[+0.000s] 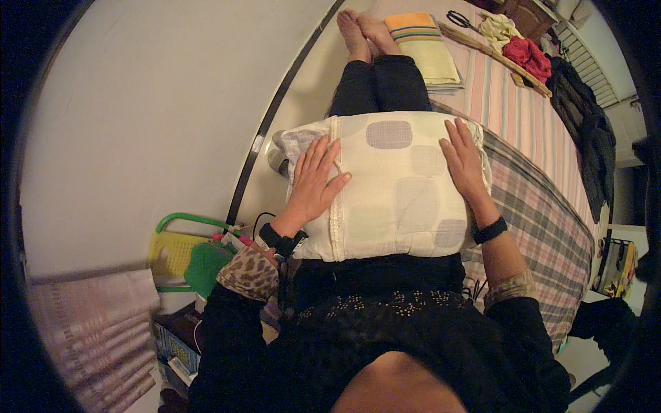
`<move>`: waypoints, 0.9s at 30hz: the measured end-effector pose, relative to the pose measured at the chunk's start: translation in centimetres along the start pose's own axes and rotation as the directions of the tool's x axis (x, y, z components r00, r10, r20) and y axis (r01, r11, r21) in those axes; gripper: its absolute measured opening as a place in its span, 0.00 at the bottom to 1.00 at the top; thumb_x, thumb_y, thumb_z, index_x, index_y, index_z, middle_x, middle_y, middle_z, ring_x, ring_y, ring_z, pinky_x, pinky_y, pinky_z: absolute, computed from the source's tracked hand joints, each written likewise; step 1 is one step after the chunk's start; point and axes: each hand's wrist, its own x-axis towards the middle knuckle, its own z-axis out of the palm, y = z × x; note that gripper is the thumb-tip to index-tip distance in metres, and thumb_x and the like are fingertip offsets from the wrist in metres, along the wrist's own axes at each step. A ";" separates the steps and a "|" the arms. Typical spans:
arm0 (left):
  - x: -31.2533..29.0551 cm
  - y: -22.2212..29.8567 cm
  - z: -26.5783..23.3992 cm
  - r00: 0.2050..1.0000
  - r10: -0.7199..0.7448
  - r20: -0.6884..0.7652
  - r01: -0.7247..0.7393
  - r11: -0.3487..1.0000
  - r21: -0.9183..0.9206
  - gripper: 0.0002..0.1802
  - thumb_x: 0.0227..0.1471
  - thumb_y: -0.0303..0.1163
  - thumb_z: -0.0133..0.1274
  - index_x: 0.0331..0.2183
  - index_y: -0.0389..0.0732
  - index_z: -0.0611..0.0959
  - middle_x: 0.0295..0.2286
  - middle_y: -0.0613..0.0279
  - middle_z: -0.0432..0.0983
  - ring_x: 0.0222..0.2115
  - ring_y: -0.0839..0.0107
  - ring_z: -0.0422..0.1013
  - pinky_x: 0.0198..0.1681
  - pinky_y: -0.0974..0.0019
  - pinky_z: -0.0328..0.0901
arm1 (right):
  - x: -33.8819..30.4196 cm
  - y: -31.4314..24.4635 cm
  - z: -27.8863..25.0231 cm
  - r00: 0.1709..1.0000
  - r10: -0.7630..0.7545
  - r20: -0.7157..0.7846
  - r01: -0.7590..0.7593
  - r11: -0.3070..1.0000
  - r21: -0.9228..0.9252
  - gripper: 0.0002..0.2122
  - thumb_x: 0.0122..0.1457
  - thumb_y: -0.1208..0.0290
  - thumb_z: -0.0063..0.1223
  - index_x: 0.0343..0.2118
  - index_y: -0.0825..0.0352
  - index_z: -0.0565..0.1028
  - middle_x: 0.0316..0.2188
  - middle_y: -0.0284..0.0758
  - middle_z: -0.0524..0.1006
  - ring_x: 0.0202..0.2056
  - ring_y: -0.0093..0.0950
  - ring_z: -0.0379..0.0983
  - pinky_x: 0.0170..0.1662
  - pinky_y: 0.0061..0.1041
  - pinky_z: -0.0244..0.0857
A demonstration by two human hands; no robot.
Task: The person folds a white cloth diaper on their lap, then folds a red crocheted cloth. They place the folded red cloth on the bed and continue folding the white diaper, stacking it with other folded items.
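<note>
Across my lap lies a cream pillow [372, 186] with rounded grey and lilac patches and a lace-edged seam near its left end. My left hand [317, 182] rests flat on that left end, its fingers spread over the seam and the grey patterned cloth beside it. On the pillow's right edge sits my right hand [463, 162], palm down, with the fingers stretched forward and the thumb apart. Neither hand grips anything. My palms cover small parts of the pillow's surface.
To the right is a bed with a striped sheet [544, 131] and a plaid blanket [544, 241]. A folded yellow towel [430, 58], black-handled scissors [460, 18], a long wooden stick [492, 56] and red cloth [527, 58] lie there. A green-and-yellow chair [169, 255] stands left.
</note>
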 end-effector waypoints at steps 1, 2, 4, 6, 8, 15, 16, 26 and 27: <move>-0.4 -0.2 -0.1 1.000 0.015 -0.006 -0.015 1.000 -0.008 0.39 0.59 0.54 0.43 0.64 0.44 0.58 0.64 0.48 0.47 0.66 0.52 0.42 0.66 0.50 0.37 | -0.4 -0.2 -0.3 1.000 0.009 0.021 -0.009 1.000 0.003 0.24 0.65 0.57 0.44 0.58 0.68 0.67 0.63 0.52 0.59 0.64 0.49 0.53 0.66 0.39 0.45; -0.8 -0.3 -0.3 1.000 0.000 0.015 0.000 1.000 -0.020 0.38 0.60 0.53 0.43 0.64 0.43 0.58 0.64 0.48 0.47 0.66 0.52 0.42 0.66 0.50 0.37 | -1.0 -0.4 -0.8 0.999 0.012 0.041 -0.013 1.000 0.008 0.24 0.65 0.57 0.44 0.59 0.68 0.67 0.63 0.52 0.58 0.63 0.49 0.53 0.66 0.39 0.45; -1.7 -0.5 -0.7 0.999 -0.009 0.032 0.010 0.999 -0.044 0.37 0.60 0.51 0.44 0.63 0.43 0.59 0.64 0.46 0.48 0.66 0.51 0.43 0.66 0.51 0.38 | -2.0 -0.8 -1.8 0.997 0.025 0.080 -0.025 1.000 -0.004 0.25 0.65 0.58 0.44 0.60 0.67 0.65 0.63 0.52 0.57 0.63 0.49 0.53 0.65 0.40 0.46; -2.7 -0.5 -1.4 0.999 -0.012 0.039 0.015 0.997 -0.079 0.36 0.60 0.50 0.45 0.63 0.42 0.61 0.63 0.45 0.49 0.65 0.50 0.44 0.66 0.51 0.40 | -3.2 -1.1 -2.7 0.992 0.044 0.115 -0.040 0.998 -0.043 0.25 0.65 0.58 0.44 0.60 0.67 0.64 0.63 0.52 0.57 0.63 0.49 0.53 0.65 0.40 0.45; -3.9 -0.2 -1.9 0.999 -0.022 0.034 0.025 0.996 -0.090 0.34 0.60 0.48 0.46 0.62 0.41 0.63 0.63 0.44 0.50 0.65 0.49 0.45 0.66 0.51 0.42 | -4.2 -1.3 -3.4 0.990 0.059 0.129 -0.052 0.997 -0.056 0.25 0.65 0.58 0.44 0.61 0.67 0.63 0.64 0.52 0.57 0.64 0.49 0.53 0.65 0.40 0.45; -5.6 1.5 -2.5 0.999 -0.026 -0.035 0.026 1.000 -0.014 0.32 0.59 0.44 0.48 0.60 0.39 0.65 0.62 0.45 0.53 0.63 0.47 0.48 0.65 0.50 0.44 | -5.7 -1.9 -3.1 0.991 0.100 0.087 -0.100 0.995 -0.008 0.26 0.65 0.59 0.44 0.62 0.66 0.62 0.65 0.50 0.56 0.65 0.47 0.51 0.66 0.40 0.44; -5.3 1.6 -2.7 0.999 -0.052 -0.011 0.051 0.998 -0.029 0.32 0.59 0.43 0.49 0.60 0.39 0.65 0.62 0.46 0.53 0.63 0.47 0.48 0.65 0.50 0.44 | -5.7 -2.0 -3.1 0.992 0.098 0.086 -0.096 0.995 -0.024 0.25 0.65 0.59 0.44 0.62 0.66 0.62 0.65 0.50 0.56 0.65 0.47 0.51 0.66 0.40 0.43; 0.3 -0.6 -3.4 0.999 -0.022 0.036 0.022 1.000 0.012 0.39 0.58 0.47 0.49 0.63 0.37 0.57 0.64 0.43 0.47 0.65 0.48 0.44 0.66 0.49 0.41 | -4.3 -2.9 -4.2 0.995 -0.058 0.085 0.079 0.961 -0.266 0.25 0.63 0.58 0.46 0.61 0.63 0.64 0.65 0.45 0.57 0.66 0.45 0.49 0.67 0.45 0.38; 0.6 -0.9 -2.6 0.996 -0.060 0.071 0.060 0.998 0.001 0.40 0.58 0.44 0.50 0.63 0.36 0.56 0.64 0.42 0.46 0.65 0.47 0.43 0.66 0.51 0.41 | -4.4 -2.9 -4.0 0.997 -0.045 0.067 0.060 0.967 -0.246 0.25 0.63 0.59 0.46 0.61 0.62 0.64 0.65 0.44 0.57 0.66 0.45 0.49 0.67 0.46 0.37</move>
